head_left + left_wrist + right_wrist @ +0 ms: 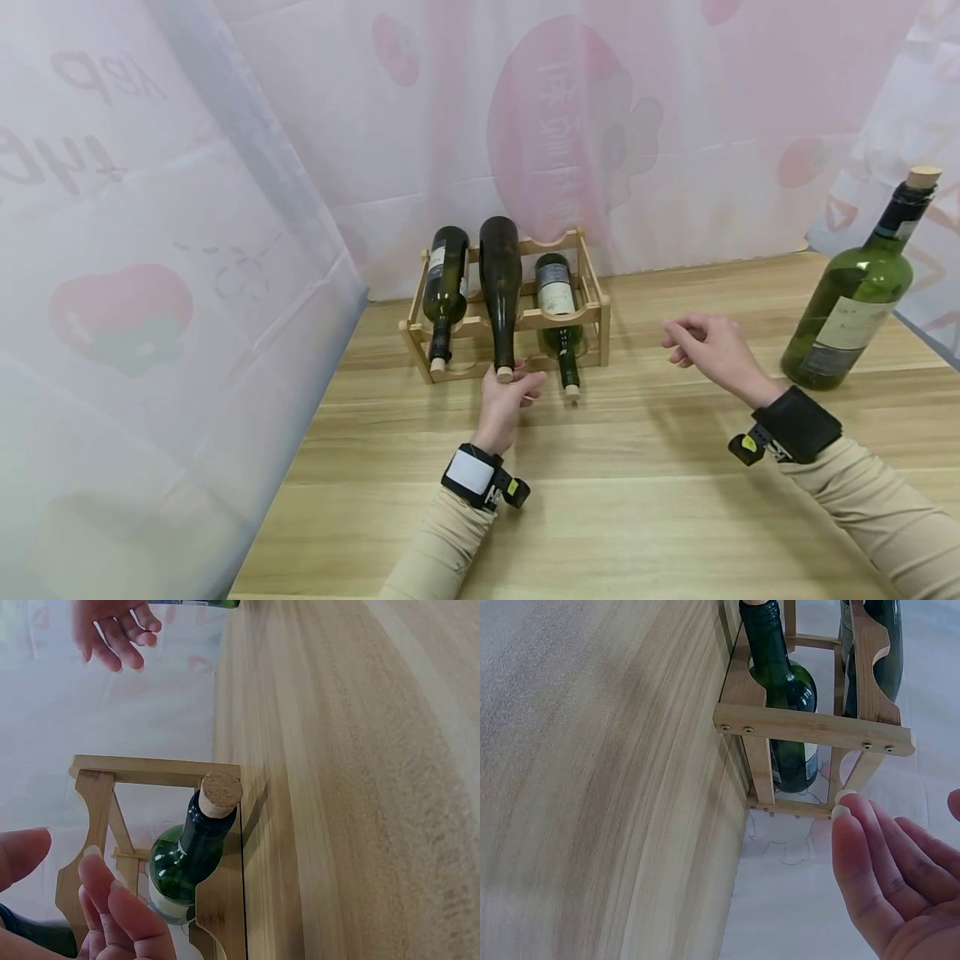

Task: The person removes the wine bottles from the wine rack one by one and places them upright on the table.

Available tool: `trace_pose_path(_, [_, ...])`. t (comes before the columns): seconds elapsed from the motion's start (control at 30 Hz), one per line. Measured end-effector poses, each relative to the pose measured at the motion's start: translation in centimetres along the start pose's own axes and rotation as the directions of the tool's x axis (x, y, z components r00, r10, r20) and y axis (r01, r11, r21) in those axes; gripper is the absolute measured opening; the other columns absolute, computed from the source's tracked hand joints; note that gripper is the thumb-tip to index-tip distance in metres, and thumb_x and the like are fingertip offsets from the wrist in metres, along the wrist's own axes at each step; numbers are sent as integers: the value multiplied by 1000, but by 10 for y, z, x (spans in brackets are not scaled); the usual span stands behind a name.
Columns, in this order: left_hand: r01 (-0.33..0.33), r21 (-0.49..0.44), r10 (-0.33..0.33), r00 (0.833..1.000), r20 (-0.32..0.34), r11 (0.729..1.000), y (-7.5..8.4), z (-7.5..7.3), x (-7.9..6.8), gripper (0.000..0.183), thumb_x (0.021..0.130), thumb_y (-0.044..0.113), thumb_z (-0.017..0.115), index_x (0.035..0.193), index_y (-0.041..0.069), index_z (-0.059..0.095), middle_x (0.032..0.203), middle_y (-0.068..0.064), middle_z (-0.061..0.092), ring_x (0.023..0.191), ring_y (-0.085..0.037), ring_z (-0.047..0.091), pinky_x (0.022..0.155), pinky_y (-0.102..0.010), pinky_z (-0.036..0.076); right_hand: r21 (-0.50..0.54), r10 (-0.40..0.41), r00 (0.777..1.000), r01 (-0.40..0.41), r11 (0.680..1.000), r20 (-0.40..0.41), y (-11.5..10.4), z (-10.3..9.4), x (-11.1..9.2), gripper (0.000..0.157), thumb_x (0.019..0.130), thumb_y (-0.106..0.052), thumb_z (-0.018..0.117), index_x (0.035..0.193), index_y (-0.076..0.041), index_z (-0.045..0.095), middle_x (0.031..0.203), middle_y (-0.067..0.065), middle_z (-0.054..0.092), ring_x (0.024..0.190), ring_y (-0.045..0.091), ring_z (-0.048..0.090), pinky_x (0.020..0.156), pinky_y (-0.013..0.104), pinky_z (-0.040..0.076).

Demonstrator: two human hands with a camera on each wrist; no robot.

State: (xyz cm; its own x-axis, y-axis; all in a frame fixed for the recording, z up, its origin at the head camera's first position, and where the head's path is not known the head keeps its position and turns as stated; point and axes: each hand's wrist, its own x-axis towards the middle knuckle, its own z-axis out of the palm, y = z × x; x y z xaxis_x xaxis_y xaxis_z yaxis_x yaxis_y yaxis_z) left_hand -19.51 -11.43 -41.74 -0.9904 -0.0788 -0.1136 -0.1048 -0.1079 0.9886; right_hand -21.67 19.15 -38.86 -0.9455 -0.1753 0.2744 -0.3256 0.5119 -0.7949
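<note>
"At the front of the wooden rack (604,333), where is the left hand (501,412)?"

"Just under the corked neck of the dark middle bottle (500,267), thumb and fingers apart; whether they touch the glass I cannot tell."

"And that bottle?"

"It lies on the upper tier, neck toward the person, beside the left bottle (446,279). The lower bottle (555,287) lies on the tier below, to the right."

"The right hand (716,350)?"

"In the air over the table (615,508), fingers loosely bent, holding nothing, between the rack and the green standing bottle (851,312), also corked."
</note>
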Motion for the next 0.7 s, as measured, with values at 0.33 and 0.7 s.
trace_pose_path(0.33, [-69,-102,66,997,-32,992,17,-5,-2,24,86,12,69,103,6,53,73,3,64,61,-10,61,63,-26,49,-8,-5,1000,5,1000,0,2,1,0,39,102,-30,48,112,5,63,90,20,71,62,3,65,61,27,58])
trace_pose_path(0.7, [-5,-217,10,1000,22,976,34,-10,14,13,97,16,56,89,6,60,75,-2,64,58,-9,59,55,-20,48,-32,3,1000,-3,999,3,2,0,-2,39,102,-29,47,112,4,63,90,19,70,63,2,65,61,25,57])
